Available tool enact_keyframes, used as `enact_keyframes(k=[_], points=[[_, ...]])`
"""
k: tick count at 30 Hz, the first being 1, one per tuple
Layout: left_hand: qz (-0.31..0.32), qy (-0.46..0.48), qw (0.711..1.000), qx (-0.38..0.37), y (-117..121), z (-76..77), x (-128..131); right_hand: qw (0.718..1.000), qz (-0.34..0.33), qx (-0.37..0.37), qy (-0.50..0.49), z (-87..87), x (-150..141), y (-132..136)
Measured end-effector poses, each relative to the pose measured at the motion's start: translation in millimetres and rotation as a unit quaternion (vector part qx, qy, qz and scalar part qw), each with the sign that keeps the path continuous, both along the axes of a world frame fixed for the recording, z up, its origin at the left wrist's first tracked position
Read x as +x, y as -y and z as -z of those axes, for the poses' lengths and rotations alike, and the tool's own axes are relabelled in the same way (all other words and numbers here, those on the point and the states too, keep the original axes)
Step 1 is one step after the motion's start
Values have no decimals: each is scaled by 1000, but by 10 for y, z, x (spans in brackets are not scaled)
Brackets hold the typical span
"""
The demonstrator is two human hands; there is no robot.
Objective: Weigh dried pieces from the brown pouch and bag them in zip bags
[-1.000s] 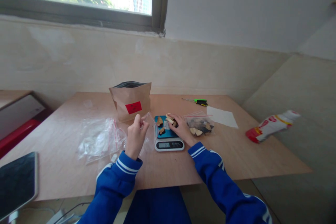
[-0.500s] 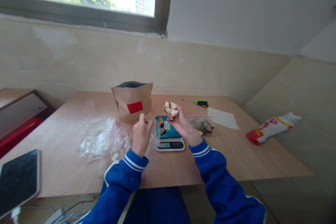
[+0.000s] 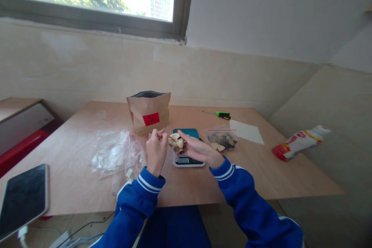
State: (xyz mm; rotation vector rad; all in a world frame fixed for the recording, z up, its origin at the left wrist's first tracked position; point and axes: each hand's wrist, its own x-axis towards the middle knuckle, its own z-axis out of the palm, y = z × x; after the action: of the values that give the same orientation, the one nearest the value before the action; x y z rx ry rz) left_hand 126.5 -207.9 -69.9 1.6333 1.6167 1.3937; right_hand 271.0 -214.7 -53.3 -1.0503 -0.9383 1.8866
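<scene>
My left hand (image 3: 157, 152) is closed in a pinch on the edge of a clear plastic bag (image 3: 169, 156), which hangs beside the scale. My right hand (image 3: 202, 150) holds several pale, brown-edged dried pieces (image 3: 176, 139), perhaps dried mushroom, close to the bag's mouth. Below them sits a small kitchen scale (image 3: 190, 163) with a blue top; its display is lit but too small to read. The right hand covers much of the scale.
A brown paper pouch (image 3: 148, 105) stands open behind my left hand. Flat clear bags (image 3: 109, 153) lie to the left. A filled zip bag (image 3: 222, 139), screwdrivers (image 3: 223, 115), white paper (image 3: 246, 130) and a bottle (image 3: 300, 142) are on the right. A tablet (image 3: 24, 197) lies at the left edge.
My right hand has moved left and down with the dried pieces, from above the scale to beside the bag's mouth. My left hand keeps its pinch nearly in place.
</scene>
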Motion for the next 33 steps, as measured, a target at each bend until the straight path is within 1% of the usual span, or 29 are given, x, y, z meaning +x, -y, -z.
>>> enact_keyframes(k=[2, 5, 7, 9, 11, 12, 13, 15, 17, 18, 19, 20, 21, 22, 24, 26, 27, 28, 30, 32, 33], points=[[6, 15, 1000, -7, 25, -20, 8, 1000, 4, -9, 1, -27, -17, -3], [-3, 30, 999, -14, 40, -53, -7, 999, -2, 24, 46, -129, -40, 20], [-15, 42, 999, -10, 33, -75, -41, 993, -24, 77, 92, -227, -6, 56], [-26, 56, 998, -1, 20, -96, -91, 979, -40, 151, 129, -304, 98, 87], [-38, 65, 997, 5, 10, -119, -148, 955, -11, 234, 179, -300, 269, 87], [-43, 69, 997, 5, 8, -130, -174, 937, 19, 269, 223, -254, 371, 73], [-48, 72, 996, 6, 8, -141, -199, 912, 52, 295, 281, -175, 477, 53], [-59, 80, 995, 10, 13, -157, -238, 844, 94, 320, 420, 55, 678, 4], [-70, 90, 993, 19, 21, -162, -263, 772, 94, 345, 525, 321, 831, -32], [-75, 93, 993, 24, 25, -161, -271, 745, 90, 358, 556, 442, 883, -40], [-79, 96, 992, 27, 28, -158, -276, 724, 86, 368, 577, 544, 921, -42], [-79, 99, 992, 29, 31, -154, -279, 711, 86, 374, 589, 622, 945, -39], [-78, 104, 991, 30, 34, -149, -281, 704, 89, 375, 596, 675, 958, -34], [-76, 110, 991, 30, 37, -144, -281, 700, 94, 376, 599, 705, 964, -29], [-71, 118, 990, 30, 41, -133, -276, 697, 111, 382, 596, 703, 957, -28], [-69, 123, 990, 29, 47, -124, -265, 703, 129, 388, 582, 635, 920, -47], [-66, 125, 990, 28, 51, -120, -256, 712, 135, 387, 571, 580, 885, -63], [-62, 128, 990, 28, 56, -116, -245, 725, 139, 383, 555, 512, 835, -81], [-52, 131, 990, 28, 67, -108, -219, 764, 143, 372, 507, 340, 686, -112], [-45, 127, 991, 22, 77, -97, -189, 801, 153, 373, 442, 137, 481, -128], [-44, 123, 991, 17, 80, -89, -175, 814, 156, 381, 409, 36, 371, -130]])
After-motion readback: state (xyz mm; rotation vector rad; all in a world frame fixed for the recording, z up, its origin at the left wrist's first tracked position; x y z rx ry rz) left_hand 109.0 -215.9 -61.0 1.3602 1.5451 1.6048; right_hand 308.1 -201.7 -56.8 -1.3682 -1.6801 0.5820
